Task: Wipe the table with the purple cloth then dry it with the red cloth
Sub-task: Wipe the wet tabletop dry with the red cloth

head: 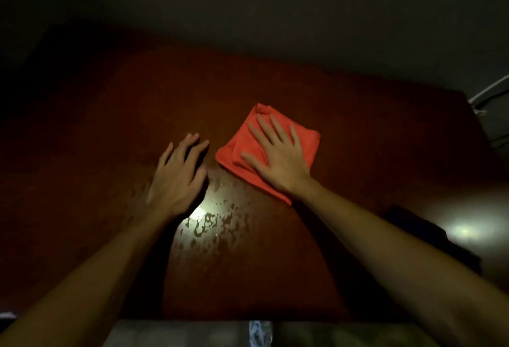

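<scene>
1. Right of centre on a dark reddish-brown table (358, 137), a folded red cloth (248, 151) lies flat, one corner pointing away from the person.
2. Pressed on top of it is the person's right hand (278, 159), palm down, fingers straight and spread, with the thumb reaching toward the cloth's left edge; nothing is gripped.
3. The right forearm runs back to the lower right corner of the view and covers the cloth's near corner.
4. The left hand (179, 178) is just beside the cloth without touching it, palm down, fingers loosely extended and holding nothing; whether it rests on the table or hangs just over it cannot be told.
5. Between the two wrists, a bright glare (201, 214) falls on the tabletop and shows wet streaks and droplets (220, 225) spreading toward the near edge.
6. At the far right, a second patch of light (462, 231) glows beside a dark shape too dim to identify.
7. White cables (490, 90) hang past the table's far right corner, against a dim grey wall (275, 2).
8. The purple cloth cannot be made out in the gloom.
</scene>
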